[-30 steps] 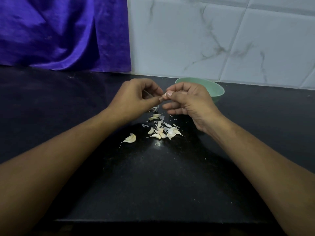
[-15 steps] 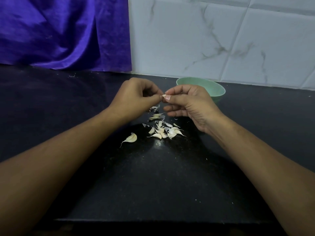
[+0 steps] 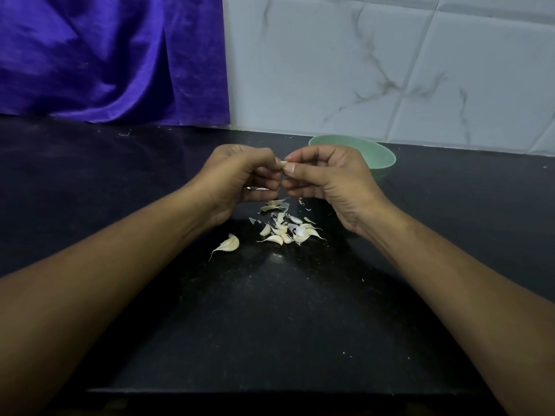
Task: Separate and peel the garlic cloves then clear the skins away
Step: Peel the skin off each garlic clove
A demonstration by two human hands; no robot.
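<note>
Garlic clove (image 3: 283, 164): your left hand (image 3: 240, 175) and right hand (image 3: 327, 178) both keep a pinching grip on it, unchanged; peeling unfinished. Skins (image 3: 253, 220): loose on bench (image 3: 270, 325).

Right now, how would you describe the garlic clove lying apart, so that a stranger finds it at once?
Find the black counter, then the green bowl at the wall. Nearer than the bowl lies a pile of garlic pieces. The clove lies alone left of that pile, touching nothing, with a long thin tail.
</note>
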